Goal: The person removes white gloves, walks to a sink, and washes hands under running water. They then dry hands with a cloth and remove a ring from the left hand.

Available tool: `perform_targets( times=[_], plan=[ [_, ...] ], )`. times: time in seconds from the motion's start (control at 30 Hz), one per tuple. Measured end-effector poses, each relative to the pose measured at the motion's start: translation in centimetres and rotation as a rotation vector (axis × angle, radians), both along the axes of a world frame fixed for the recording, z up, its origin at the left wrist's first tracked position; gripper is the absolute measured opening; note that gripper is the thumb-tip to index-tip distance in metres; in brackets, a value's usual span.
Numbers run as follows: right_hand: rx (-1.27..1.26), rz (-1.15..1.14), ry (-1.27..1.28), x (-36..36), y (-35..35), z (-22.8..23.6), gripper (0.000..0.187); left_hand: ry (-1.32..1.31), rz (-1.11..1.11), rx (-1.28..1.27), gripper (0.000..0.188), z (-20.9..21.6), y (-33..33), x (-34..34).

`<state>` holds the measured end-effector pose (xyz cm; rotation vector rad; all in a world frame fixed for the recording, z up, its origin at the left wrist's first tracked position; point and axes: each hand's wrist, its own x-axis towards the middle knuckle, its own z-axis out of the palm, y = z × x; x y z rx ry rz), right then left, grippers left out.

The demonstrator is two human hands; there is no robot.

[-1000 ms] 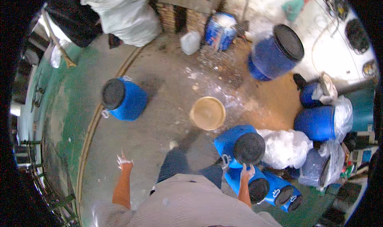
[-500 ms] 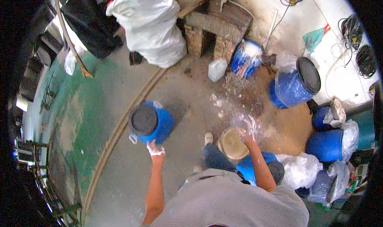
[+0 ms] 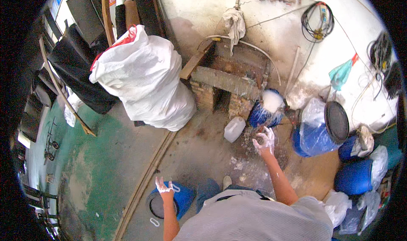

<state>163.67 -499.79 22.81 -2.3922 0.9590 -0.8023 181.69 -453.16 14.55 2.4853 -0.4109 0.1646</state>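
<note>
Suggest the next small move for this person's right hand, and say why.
Perhaps extend the right hand toward the white-topped blue bucket: the hand looks open and empty, and in this view the bucket shows just beyond it.

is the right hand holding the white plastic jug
No, the right hand is apart from the white plastic jug, which is to its left with a visible gap between them.

Both bare forearms (image 3: pixel 277 177) extend forward, the left hand (image 3: pixel 165 189) white-smeared with fingers (image 3: pixel 160 183) parted, the right hand (image 3: pixel 265 143), also whitened, held farther ahead with its fingers spread and loosely bent.
</note>
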Motion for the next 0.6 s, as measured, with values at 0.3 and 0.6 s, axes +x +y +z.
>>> perform_targets(
  times=[0.3,0.6],
  plan=[
    [-0.102,0.096,-0.113,27.8,-12.0,1.6,0.026,-0.193,-0.167,-0.065,0.038,-1.6,-16.3,24.4],
    [-0.229,-0.097,-0.174,44.1,-27.9,9.2,0.027,-0.298,-0.732,-0.291,0.035,10.0,-41.3,46.9]
  ],
)
